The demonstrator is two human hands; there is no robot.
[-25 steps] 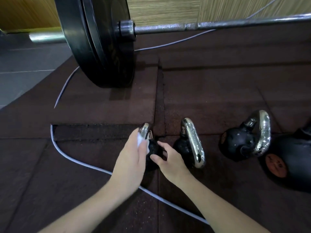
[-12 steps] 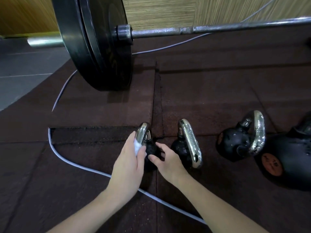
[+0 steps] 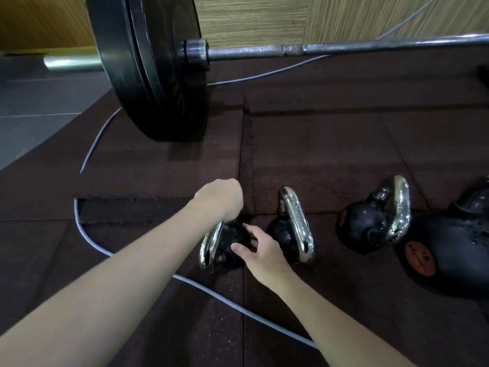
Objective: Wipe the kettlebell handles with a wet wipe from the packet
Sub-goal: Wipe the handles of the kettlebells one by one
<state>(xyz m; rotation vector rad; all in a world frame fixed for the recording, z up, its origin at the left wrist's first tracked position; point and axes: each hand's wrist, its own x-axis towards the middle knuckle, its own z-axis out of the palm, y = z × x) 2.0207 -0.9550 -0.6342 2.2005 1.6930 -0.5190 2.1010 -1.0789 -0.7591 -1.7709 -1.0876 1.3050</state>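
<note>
On the dark rubber gym floor (image 3: 330, 154) we see our left hand (image 3: 219, 198) curled over the far end of the smallest kettlebell's chrome handle (image 3: 210, 243); whether it holds a wipe we cannot tell. Our right hand (image 3: 260, 247) rests loose fingers on that kettlebell's black body (image 3: 232, 237).
</note>
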